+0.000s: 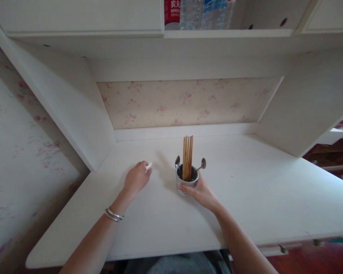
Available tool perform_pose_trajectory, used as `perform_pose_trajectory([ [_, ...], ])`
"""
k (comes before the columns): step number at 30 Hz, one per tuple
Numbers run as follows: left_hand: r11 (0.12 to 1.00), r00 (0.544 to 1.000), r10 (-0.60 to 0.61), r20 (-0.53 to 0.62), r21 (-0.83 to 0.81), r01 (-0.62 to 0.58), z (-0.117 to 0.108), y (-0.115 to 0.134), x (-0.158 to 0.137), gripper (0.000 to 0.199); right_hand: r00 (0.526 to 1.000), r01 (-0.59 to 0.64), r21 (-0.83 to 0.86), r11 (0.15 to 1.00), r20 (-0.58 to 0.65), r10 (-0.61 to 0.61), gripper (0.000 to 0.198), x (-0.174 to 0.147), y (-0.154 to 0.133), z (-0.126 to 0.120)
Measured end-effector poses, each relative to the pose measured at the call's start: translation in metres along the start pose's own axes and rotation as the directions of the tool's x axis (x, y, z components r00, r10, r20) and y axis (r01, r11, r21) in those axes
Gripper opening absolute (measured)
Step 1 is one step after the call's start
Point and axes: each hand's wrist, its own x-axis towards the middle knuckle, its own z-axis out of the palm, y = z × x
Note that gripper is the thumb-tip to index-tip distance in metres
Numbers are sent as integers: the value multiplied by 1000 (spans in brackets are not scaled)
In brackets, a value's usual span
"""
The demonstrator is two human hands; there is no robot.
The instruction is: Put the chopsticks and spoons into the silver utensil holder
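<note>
My right hand (199, 193) is wrapped round the near right side of a white utensil holder (181, 185) on the desk. Several wooden chopsticks (188, 156) stand upright in it, with one metal spoon (177, 160) leaning left and another spoon (203, 163) leaning right. To the left of the holder, my left hand (137, 177) is closed low over the desk top, apart from the holder. A small white piece (148, 166) sticks out between its thumb and fingers; most of it is hidden, so its kind cannot be told.
The white desk (246, 182) has side panels at left and right and a floral back panel (174, 102). A cupboard shelf overhangs it, holding plastic bottles (191, 15) and a red package (172, 12). Drawer knobs (282, 249) show below the front edge.
</note>
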Motion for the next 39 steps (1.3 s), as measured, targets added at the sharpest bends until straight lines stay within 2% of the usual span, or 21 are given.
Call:
perform_pose_trajectory([
  [3, 973, 996, -62, 58, 227, 47, 3, -8, 13, 37, 1000, -27, -31, 999, -1, 27, 66, 0, -2, 1],
  [8, 932, 983, -98, 154, 362, 37, 11, -12, 25, 37, 998, -43, -72, 997, -39, 40, 66, -3, -3, 0],
  [12, 930, 981, -71, 182, 367, -1, 9, -13, 27, 39, 998, -39, -103, 994, -49, 34, 67, -4, -4, 0],
  [18, 939, 982, -71, 176, 343, 7, -2, -15, 26, 44, 997, -30, -76, 997, -75, 24, 66, -4, -7, 0],
  [20, 968, 987, -38, 157, 250, -3, -10, -13, 23, 44, 998, -19, -78, 997, -68, 13, 66, -4, -7, 0],
  [21, 988, 990, -28, 137, 154, 7, -15, -11, 20, 44, 998, -14, -83, 996, -67, 8, 66, -4, -8, 0],
  [23, 988, 997, -27, 76, -151, 39, -29, -1, 14, 44, 998, -9, -103, 995, -66, 2, 66, -5, -8, 0],
  [24, 944, 998, -37, 48, -325, 51, -36, 7, 10, 45, 998, -13, -118, 993, -67, 5, 66, -5, -8, 0],
  [26, 800, 1000, -17, -13, -600, 6, -50, 26, 1, 45, 998, -25, -143, 989, -65, 16, 66, -5, -8, 1],
  [28, 704, 998, 3, -64, -708, -48, -59, 50, -7, 46, 997, -35, -155, 987, -72, 25, 66, -5, -7, 1],
  [30, 669, 994, 37, -100, -737, -99, -61, 74, -14, 43, 996, -32, -159, 987, -85, 19, 67, -6, -6, 2],
  [32, 690, 987, 92, -130, -707, -157, -56, 95, -18, 38, 996, -29, -168, 985, -91, 14, 67, -6, -6, 2],
  [35, 802, 970, 171, -174, -547, -239, -41, 118, -22, 36, 996, -28, -177, 984, -83, 13, 68, -7, -6, 3],
  [39, 908, 939, 268, -215, -268, -321, -19, 132, -30, 36, 996, -4, -142, 990, -84, -8, 64, -6, -7, 4],
])
